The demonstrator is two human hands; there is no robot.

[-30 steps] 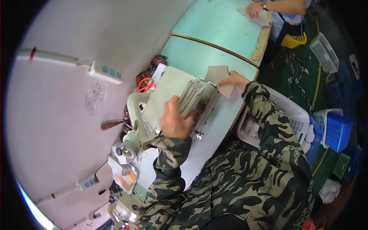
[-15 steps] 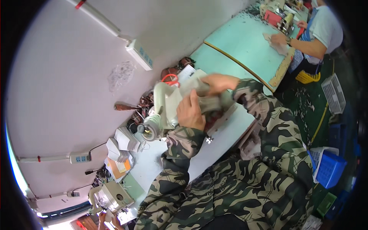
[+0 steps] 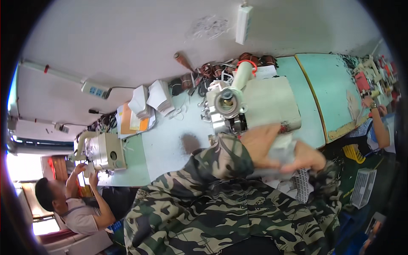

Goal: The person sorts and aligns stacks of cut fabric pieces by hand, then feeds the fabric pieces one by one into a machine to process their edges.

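Note:
Both my hands are together at the front edge of the table, right of the sewing machine's head. My left hand (image 3: 262, 143) reaches across with its fingers closed against a pale grey, blurred bundle (image 3: 284, 149). On the bundle's other side, my right hand (image 3: 308, 157) grips it too. Motion smears the bundle, and its kind cannot be made out. The off-white sewing machine (image 3: 272, 102) stands just beyond my hands, its round head (image 3: 228, 103) facing me. A white perforated basket (image 3: 303, 185) with pale pieces sits below my right hand.
Stacks of white cut pieces (image 3: 160, 97) lie on the left of the table (image 3: 170, 148). Bundled brown pieces (image 3: 248, 58) and a wooden-handled tool (image 3: 183, 60) line the wall. Co-workers sit at machines left (image 3: 80, 208) and right (image 3: 382, 127). A grey crate (image 3: 363, 188) stands on the floor.
My view has turned, and the co-worker at the left now shows. Both hands have moved from over the machine's body to the table's front edge, with the pale bundle between them.

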